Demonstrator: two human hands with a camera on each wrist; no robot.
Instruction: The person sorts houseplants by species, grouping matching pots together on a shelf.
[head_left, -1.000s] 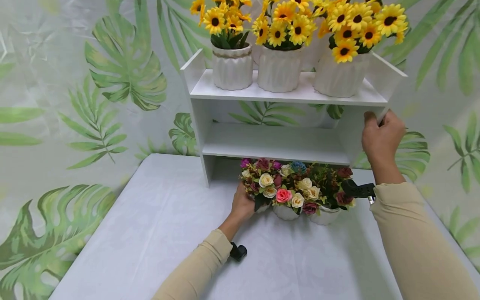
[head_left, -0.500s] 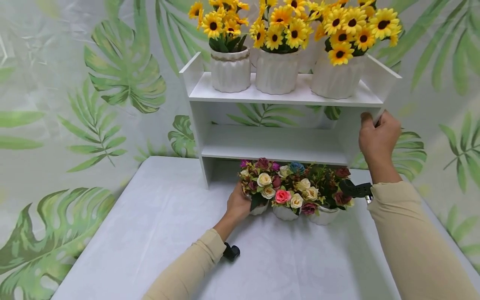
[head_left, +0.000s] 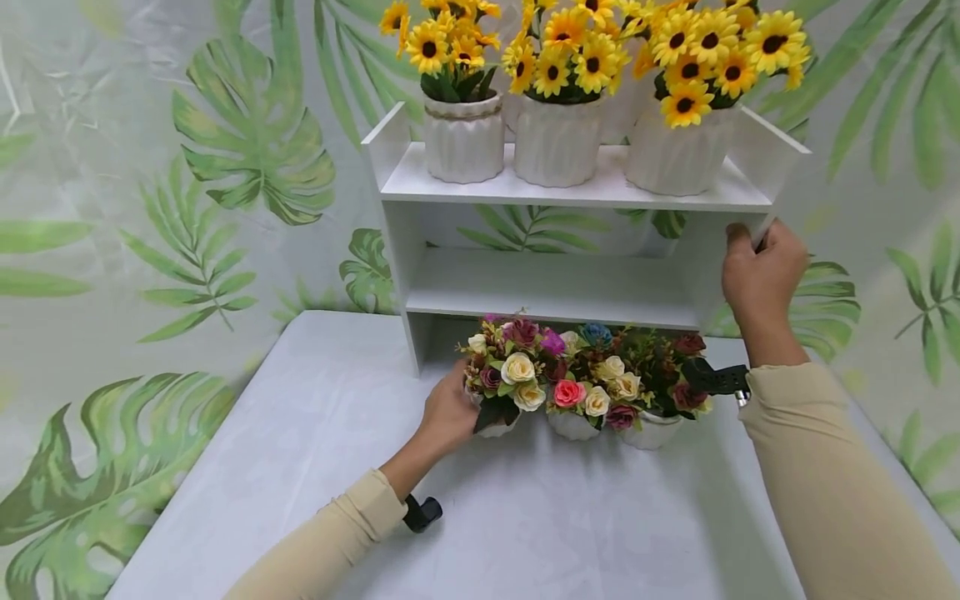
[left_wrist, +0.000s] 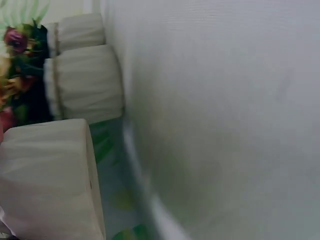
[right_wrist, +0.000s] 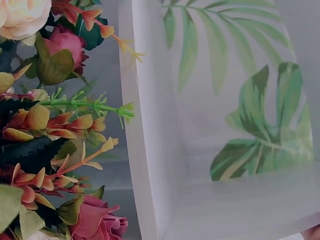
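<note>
In the head view my left hand (head_left: 447, 414) grips a potted artificial rose bouquet (head_left: 517, 368), its fingers behind the white pot. The left wrist view shows that white pot (left_wrist: 47, 180) raised off the table, its underside partly visible. Beside it two more rose pots stand on the table, a middle pot (head_left: 574, 427) and a right pot (head_left: 651, 432), in front of the lowest opening of a white shelf unit (head_left: 555, 285). My right hand (head_left: 763, 273) holds the right side panel of that shelf, thumb on its inner face.
Three white pots of yellow sunflowers, including the centre pot (head_left: 558, 142), stand on the top shelf. A pale cloth covers the table (head_left: 300, 433). Behind hangs a leaf-print backdrop (head_left: 255, 133). The right wrist view shows rose foliage (right_wrist: 65, 125) close to the shelf board's edge (right_wrist: 134, 125).
My left hand has moved left and slightly towards me with the rose pot, opening a gap from the middle pot. The right hand keeps its hold on the shelf.
</note>
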